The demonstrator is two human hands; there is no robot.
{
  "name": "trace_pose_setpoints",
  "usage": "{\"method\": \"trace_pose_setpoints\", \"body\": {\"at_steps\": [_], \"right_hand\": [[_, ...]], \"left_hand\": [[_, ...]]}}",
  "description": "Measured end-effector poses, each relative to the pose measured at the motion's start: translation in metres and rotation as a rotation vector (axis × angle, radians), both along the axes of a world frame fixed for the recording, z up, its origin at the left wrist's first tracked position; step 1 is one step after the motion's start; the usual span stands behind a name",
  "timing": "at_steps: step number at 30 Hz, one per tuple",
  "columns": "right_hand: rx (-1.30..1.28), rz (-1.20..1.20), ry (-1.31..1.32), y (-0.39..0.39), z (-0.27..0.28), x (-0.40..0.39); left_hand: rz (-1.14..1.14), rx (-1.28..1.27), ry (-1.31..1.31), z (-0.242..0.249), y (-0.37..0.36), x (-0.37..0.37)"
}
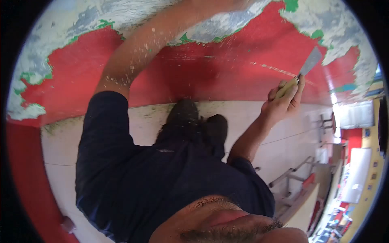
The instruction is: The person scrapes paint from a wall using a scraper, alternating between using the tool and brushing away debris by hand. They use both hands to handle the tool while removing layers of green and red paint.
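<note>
My right hand is closed around the yellowish handle of a putty knife. Its flat metal blade points up and right, in front of the red wall. My left arm, speckled with pale flakes, stretches up across the wall. At the top edge my left hand is blurred and mostly cut off, near a scraped patch; its fingers cannot be made out. Grey-white areas with green paint edges border the red paint. Small flakes seem to hang in the air below my left forearm.
Light floor tiles lie under my dark shoes, with greenish debris along the wall's foot. To the right stand metal-legged furniture and a white board. A red surface runs down the left side.
</note>
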State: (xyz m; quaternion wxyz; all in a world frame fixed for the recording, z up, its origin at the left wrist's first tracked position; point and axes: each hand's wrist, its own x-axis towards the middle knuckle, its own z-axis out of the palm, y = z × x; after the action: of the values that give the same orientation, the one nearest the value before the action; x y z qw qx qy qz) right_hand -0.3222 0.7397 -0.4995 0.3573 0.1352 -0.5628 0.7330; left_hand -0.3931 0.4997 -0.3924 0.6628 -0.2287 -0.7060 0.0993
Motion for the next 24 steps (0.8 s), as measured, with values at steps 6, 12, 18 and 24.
{"method": "trace_pose_setpoints", "body": {"at_steps": [6, 12, 18, 24], "right_hand": [[0.051, 0.009, -0.349, 0.05, -0.089, 0.036], [0.043, 0.011, -0.512, 0.066, -0.122, 0.039], [-0.09, 0.128, -0.518, 0.039, -0.128, 0.035], [-0.022, 0.212, -0.519, 0.029, -0.09, 0.021]], "left_hand": [[0.03, -0.827, -0.543, -0.192, 0.02, -0.002], [-0.156, -0.37, -0.544, -0.018, -0.005, 0.011], [0.337, -0.43, -0.269, 0.033, 0.032, 0.023], [0.061, -0.791, -0.472, 0.01, 0.022, -0.002]]}}
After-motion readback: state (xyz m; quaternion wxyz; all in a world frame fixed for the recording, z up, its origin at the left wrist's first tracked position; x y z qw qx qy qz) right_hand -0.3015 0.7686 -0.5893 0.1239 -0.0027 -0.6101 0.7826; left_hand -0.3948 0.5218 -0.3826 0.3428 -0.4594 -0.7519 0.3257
